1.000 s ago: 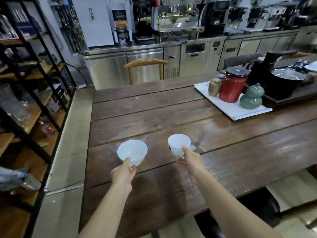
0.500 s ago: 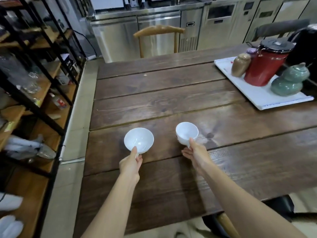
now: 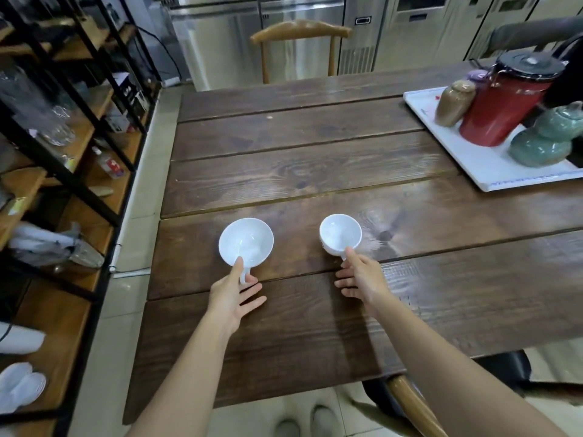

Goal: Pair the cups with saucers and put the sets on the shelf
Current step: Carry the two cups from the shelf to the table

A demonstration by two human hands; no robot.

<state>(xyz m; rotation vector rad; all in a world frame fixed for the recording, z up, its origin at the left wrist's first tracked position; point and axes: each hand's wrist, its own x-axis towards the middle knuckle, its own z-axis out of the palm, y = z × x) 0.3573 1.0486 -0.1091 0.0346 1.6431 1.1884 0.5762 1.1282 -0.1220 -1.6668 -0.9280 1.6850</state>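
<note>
Head view is showing the left hand (image 3: 232, 293) pinching the handle of a white cup (image 3: 246, 241), thumb lying on the rim and the other fingers spread loosely below; the cup is sitting near the table's (image 3: 315, 152) left edge, toward the near side. Just to its right, apart from it, a second white cup (image 3: 340, 234) is resting on the same plank, and the right hand (image 3: 362, 277) is gripping its handle between thumb and forefinger, remaining fingers fanned out over the wood. Both cups are standing upright, open and empty. Whether they are fully resting on the boards or lifted a little cannot be told. Toward the far right corner a white tray (image 3: 482, 167) is carrying a red canister (image 3: 501, 108) with a black lid, a brown jar (image 3: 454, 102) just beside it and a green gourd-shaped pot (image 3: 545, 137) nearer the tray's front. A wooden chair (image 3: 299, 36) is standing at the far edge. Along the left, off the table, a black-framed shelf (image 3: 63, 152) with wooden boards is holding glassware and small items
</note>
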